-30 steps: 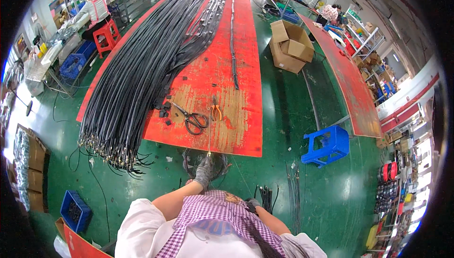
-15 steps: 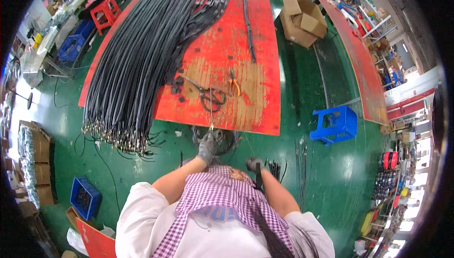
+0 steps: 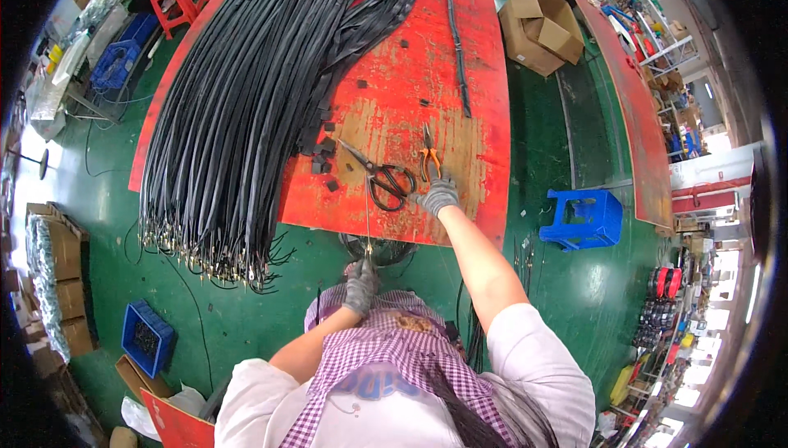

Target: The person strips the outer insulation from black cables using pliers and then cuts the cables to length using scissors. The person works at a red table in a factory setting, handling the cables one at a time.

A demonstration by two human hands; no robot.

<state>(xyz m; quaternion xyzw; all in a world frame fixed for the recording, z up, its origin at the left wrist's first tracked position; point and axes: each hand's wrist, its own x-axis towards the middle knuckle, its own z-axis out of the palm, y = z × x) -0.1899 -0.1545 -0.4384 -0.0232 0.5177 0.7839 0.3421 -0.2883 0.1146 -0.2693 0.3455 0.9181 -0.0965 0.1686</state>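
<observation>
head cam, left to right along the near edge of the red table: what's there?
Big bundle of black cables with metal ends → black-handled scissors → orange-handled pliers, with the gloved right hand at them → blue plastic stool on the green floor.

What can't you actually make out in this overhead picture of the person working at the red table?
- Head view: what the left hand pinches; a thin wire rises from it, but the gloved fingers hide its end.
- Whether the right hand already grips the orange-handled pliers or only touches them: too small.
- The far ends of the black cable bundle: cut off by the top edge.
- Small black pieces: too small to identify.
</observation>
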